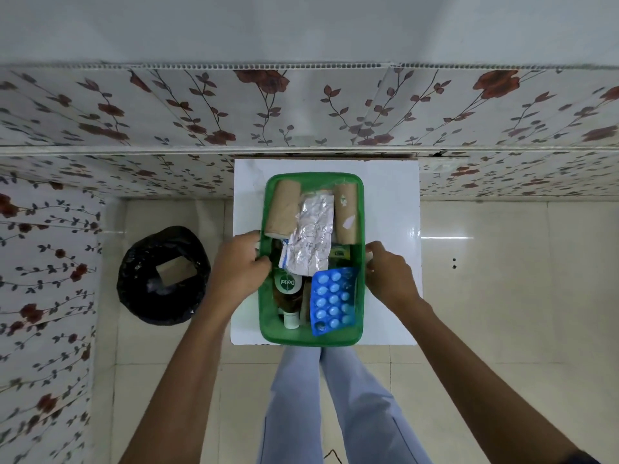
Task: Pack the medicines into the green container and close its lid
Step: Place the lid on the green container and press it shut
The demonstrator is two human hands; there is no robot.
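Note:
The green container (360, 209) stands on a small white table (392, 195). Inside I see two brown bandage rolls (283, 209), a crumpled silver blister strip (311, 236), a blue blister pack (333, 299) and a Dettol bottle (287, 289). A see-through green-edged lid seems to lie over them; I cannot tell whether it is latched. My left hand (239, 266) grips the container's left side, fingers curled over a white clip. My right hand (388, 274) grips the right side at another white clip (368, 256).
A black-lined waste bin (164, 276) stands on the tiled floor left of the table. Floral-patterned walls run behind the table and along the left. My legs in pale trousers (321, 396) are just in front of the table.

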